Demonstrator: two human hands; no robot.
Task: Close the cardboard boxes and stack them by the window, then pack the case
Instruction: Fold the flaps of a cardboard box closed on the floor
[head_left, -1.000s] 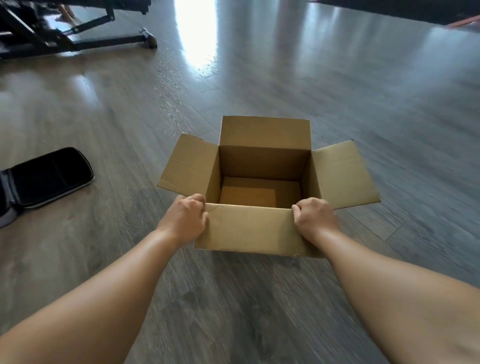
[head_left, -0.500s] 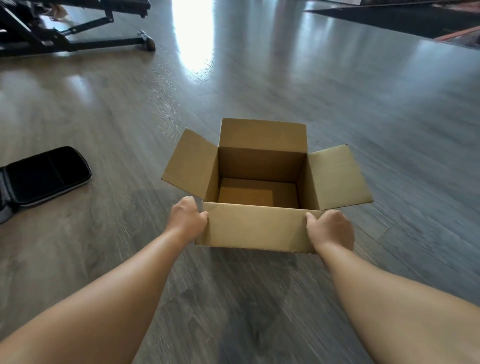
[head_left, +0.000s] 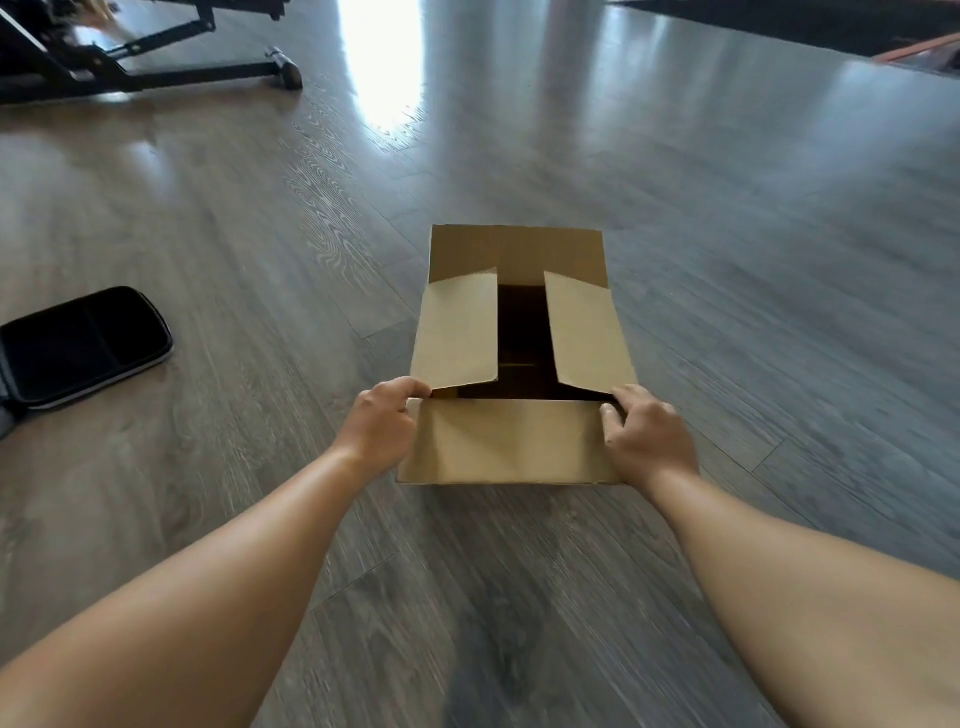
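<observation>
Both grips, left hand (head_left: 383, 425), right hand (head_left: 645, 439), pinching cardboard box (head_left: 511, 441) near-flap corners

Both bare forearms reach forward from the lower corners of the frame. The left hand (head_left: 382, 423) and right hand (head_left: 647, 434) sit mid-frame, fingers curled.

We see a grey-brown wood-grain plank floor (head_left: 727, 218) filling the view, with a bright patch of glare (head_left: 382, 62) at the top centre. At the top left, a black metal frame with tubular legs (head_left: 156, 67) rests on the floor. At the top right lies the edge of a dark rug (head_left: 810, 23).
</observation>
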